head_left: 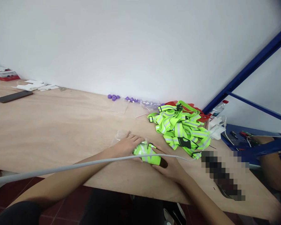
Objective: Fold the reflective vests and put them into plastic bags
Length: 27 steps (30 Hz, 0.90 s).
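A folded neon-yellow reflective belt with silver stripes lies at the table's near side, partly inside a clear plastic bag. My left hand is closed on the bag at the belt's left end, its fingers over the top. From the right, my right hand grips the belt's other end, fingers above and thumb below. Beyond it spreads a tangled heap of similar reflective belts with black buckles. A pale cable crosses the view in front of both hands.
Purple rolls line the wall beside clear bags. A dark phone, papers and a red-white box sit left. Rightward are red straps, a bottle, a blue frame and another person's arm.
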Tool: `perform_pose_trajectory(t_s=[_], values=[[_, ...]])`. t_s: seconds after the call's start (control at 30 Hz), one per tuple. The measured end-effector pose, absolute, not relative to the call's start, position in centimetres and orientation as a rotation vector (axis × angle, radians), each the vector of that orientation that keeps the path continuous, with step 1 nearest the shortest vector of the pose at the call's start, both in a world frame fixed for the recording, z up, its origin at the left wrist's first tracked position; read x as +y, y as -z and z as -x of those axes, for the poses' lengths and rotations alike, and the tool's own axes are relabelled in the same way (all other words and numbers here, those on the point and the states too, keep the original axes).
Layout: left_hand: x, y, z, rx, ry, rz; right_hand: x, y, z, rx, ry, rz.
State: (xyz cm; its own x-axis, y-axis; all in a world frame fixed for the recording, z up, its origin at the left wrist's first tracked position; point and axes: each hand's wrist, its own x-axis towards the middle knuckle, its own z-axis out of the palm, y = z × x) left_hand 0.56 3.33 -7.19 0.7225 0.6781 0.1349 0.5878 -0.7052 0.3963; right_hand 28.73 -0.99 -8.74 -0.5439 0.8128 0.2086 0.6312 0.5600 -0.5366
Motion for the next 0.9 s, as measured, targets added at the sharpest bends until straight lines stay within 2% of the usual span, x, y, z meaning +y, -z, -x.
perform_pose_trajectory(t_s=[0.27, 0.6, 0.9], values=[[4.2, 7.6, 0.2, 0.822, -0.471, -2.614, -0.4, 9.6, -27.5, -2.339, -0.458, 1.073], [4.6, 6.8, 0.3, 0.859, -0.518, -2.696, 1.8, 9.8, -25.3, -2.281, -0.407, 0.901], [5.0, 6.1, 1.2, 0.902, -0.435, -2.657, 1.8, 9.5, -24.8, -2.272, -0.517, 0.806]])
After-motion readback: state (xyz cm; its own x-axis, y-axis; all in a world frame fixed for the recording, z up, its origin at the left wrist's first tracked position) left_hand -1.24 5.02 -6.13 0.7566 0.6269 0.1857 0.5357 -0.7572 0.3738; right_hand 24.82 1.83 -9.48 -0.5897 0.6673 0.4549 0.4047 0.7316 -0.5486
